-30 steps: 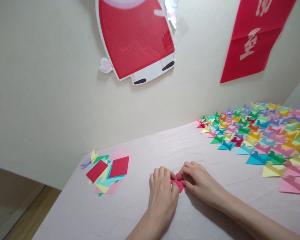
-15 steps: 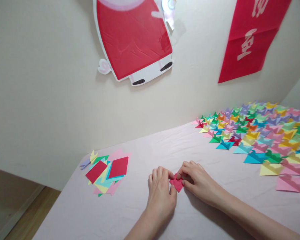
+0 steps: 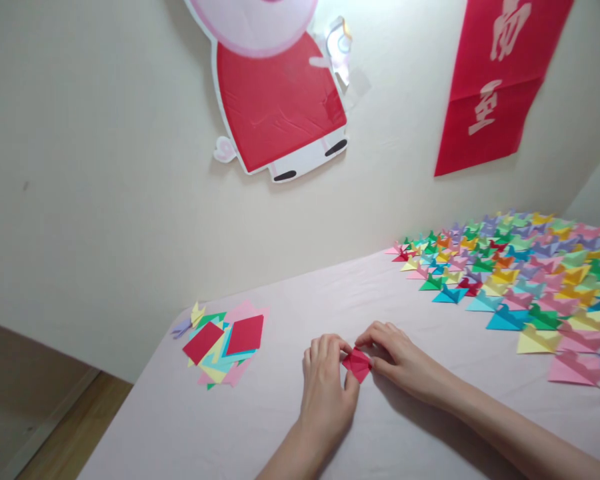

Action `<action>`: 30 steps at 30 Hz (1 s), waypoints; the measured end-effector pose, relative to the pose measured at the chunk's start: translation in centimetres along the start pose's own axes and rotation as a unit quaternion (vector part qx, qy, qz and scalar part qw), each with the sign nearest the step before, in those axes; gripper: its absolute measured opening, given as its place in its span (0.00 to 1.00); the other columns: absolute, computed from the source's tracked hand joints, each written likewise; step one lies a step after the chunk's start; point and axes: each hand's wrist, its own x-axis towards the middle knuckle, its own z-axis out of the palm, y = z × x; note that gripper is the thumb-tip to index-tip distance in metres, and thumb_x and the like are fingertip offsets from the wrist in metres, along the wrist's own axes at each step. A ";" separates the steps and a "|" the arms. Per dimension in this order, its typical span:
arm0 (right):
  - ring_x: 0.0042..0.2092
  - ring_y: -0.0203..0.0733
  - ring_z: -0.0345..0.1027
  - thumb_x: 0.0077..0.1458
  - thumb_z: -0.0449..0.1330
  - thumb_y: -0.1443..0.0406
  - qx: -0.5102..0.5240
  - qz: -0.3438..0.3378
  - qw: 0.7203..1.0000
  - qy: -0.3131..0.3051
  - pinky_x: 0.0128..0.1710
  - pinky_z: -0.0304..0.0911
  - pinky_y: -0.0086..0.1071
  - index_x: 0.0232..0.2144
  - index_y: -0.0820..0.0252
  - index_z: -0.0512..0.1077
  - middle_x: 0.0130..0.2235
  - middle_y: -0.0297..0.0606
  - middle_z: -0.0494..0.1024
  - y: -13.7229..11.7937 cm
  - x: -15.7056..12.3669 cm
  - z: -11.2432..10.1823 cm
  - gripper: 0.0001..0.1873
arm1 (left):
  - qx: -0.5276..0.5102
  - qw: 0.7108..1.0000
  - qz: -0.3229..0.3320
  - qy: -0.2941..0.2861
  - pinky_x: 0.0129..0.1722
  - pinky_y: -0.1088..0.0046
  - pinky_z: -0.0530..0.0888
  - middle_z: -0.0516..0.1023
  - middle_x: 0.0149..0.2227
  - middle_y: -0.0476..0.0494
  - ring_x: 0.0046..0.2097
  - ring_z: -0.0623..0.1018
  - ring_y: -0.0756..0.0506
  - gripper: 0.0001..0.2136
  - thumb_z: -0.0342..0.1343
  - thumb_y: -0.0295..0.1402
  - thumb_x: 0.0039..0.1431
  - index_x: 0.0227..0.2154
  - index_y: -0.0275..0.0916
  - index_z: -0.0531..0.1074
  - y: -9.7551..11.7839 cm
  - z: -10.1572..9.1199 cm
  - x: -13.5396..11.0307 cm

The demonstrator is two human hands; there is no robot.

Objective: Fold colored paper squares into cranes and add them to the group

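Note:
A small folded piece of red origami paper (image 3: 358, 365) lies on the pale cloth between my two hands, one corner turned toward me. My left hand (image 3: 329, 377) grips its left side, index finger at the upper left edge and thumb near the lower left. From the right, my right hand (image 3: 395, 357) pinches the paper's right side with index finger at the top corner and thumb at the right edge. Creases show across the paper's middle.
Loose coloured paper squares (image 3: 225, 347) lie in a pile at the left, beside a small yellow folded paper (image 3: 197, 315) and a purple one (image 3: 182, 328). Rows of folded paper birds (image 3: 510, 277) cover the right side. The wall (image 3: 130, 167) rises behind the cloth-covered surface (image 3: 170, 427).
The view has shifted a little. My right index finger has moved to the paper's top corner, and more of the red paper's face shows between the hands.

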 end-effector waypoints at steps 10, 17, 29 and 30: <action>0.43 0.45 0.64 0.53 0.61 0.69 -0.046 0.000 0.998 0.031 0.44 0.59 0.38 0.28 0.56 0.68 0.39 0.36 0.73 -1.4 -1.1 1.0 0.04 | -0.040 0.998 0.003 0.039 0.45 0.66 0.65 0.71 0.39 0.47 0.45 0.68 0.43 0.15 0.48 0.16 0.50 0.36 0.43 0.64 -0.5 0.3 -0.7; 0.40 0.45 0.63 0.57 0.57 0.67 -0.012 -0.021 0.999 0.045 0.42 0.59 0.38 0.27 0.56 0.67 0.34 0.35 0.74 -1.2 -1.3 0.9 0.07 | -0.029 0.999 0.033 0.021 0.47 0.63 0.64 0.73 0.37 0.49 0.41 0.70 0.43 0.10 0.54 0.22 0.50 0.35 0.42 0.68 0.2 -0.3 -0.6; 0.40 0.45 0.64 0.63 0.47 0.65 0.009 -0.040 0.999 0.006 0.45 0.59 0.41 0.26 0.56 0.72 0.33 0.37 0.77 -1.8 -1.4 -0.2 0.18 | -0.091 0.993 -0.074 -0.005 0.44 0.66 0.65 0.73 0.32 0.50 0.41 0.71 0.44 0.03 0.58 0.31 0.55 0.27 0.41 0.73 -0.2 -0.6 0.1; 0.39 0.45 0.64 0.63 0.48 0.64 0.013 -0.040 0.999 0.007 0.45 0.59 0.41 0.27 0.56 0.72 0.33 0.37 0.77 -1.8 -1.5 -0.3 0.17 | -0.103 0.992 -0.073 0.001 0.44 0.66 0.65 0.73 0.31 0.50 0.40 0.71 0.44 0.03 0.58 0.30 0.55 0.27 0.41 0.73 -0.3 -0.6 0.1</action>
